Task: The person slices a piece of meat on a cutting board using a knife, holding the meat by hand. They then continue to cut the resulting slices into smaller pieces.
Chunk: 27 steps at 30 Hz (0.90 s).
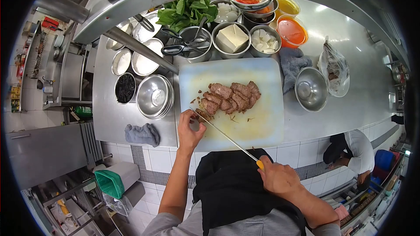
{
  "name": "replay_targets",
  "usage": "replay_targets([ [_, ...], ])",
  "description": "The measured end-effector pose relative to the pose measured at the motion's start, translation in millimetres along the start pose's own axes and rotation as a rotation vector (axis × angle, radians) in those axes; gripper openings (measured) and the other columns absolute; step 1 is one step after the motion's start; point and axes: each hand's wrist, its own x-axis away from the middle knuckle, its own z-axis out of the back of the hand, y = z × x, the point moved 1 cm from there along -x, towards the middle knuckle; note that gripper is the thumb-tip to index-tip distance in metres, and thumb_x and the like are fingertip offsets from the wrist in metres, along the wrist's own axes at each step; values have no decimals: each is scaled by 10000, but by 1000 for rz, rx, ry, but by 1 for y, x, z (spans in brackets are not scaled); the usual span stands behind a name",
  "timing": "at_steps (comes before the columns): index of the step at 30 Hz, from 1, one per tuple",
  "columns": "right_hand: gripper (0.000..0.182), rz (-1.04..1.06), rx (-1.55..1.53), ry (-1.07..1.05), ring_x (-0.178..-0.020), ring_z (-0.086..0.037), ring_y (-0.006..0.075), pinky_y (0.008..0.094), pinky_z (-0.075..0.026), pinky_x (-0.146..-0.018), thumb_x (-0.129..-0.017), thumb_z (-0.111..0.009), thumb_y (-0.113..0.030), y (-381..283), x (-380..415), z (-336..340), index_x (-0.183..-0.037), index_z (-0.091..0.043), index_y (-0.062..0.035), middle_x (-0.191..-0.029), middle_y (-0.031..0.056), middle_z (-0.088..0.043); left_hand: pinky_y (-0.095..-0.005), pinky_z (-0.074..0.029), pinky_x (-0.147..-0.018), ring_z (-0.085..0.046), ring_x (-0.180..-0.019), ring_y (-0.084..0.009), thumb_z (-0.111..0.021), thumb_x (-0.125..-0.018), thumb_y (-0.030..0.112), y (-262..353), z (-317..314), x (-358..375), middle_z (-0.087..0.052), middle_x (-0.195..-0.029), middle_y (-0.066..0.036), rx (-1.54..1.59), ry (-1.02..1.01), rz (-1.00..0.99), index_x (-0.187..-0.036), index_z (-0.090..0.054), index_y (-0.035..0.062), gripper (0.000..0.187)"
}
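Cooked brown meat point(234, 96), cut into several thick pieces, lies in the middle of a white cutting board point(269, 126). My right hand point(280, 178) is closed around the yellow handle of a long knife point(227, 137) at the board's near edge. The thin blade slants up and left across the board, its tip beside the small end pieces of meat. Close to that tip, at the board's left side, is my left hand point(190, 130) with its fingers curled in toward the thumb. Whatever those fingers may hold is hidden.
Behind the board stand a pot of scissors and utensils point(194, 43), a tofu block point(232, 38), leafy greens point(188, 11) and an orange tub point(291, 31). Stacked steel bowls point(154, 97) sit left; a steel bowl point(311, 89) sits right. A metal rail point(144, 48) crosses overhead. Another person point(356, 153) crouches at right.
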Motion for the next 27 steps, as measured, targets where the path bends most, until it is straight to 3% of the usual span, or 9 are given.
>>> replay_targets([
  [7,240,61,-55,51,-672,-693,403,506,-569,-639,-1003,-543,-249,-1,-24,-7,-1080,-497,-27,-736,199,-673,-333,-534,-738,-624,-873,-244,-700,-689,-29,-6,0,0,-602,-1081,-123,6,-26,-18,-1122,-566,21,456],
  [19,229,14,-38,9,-645,-695,398,486,-563,-566,-1005,-539,-242,-7,-14,-10,-1064,-477,-30,-683,190,-660,-344,-522,-736,-607,-836,-257,-707,-670,-10,3,-5,1,-588,-1018,-133,-29,40,18,-1089,-565,3,442],
  [27,251,12,-9,24,-632,-683,406,504,-554,-611,-989,-564,-236,-10,-21,1,-1100,-480,-28,-665,189,-657,-335,-510,-756,-581,-807,-236,-704,-659,-17,1,-5,-1,-589,-976,-125,7,32,13,-1104,-576,-5,463],
])
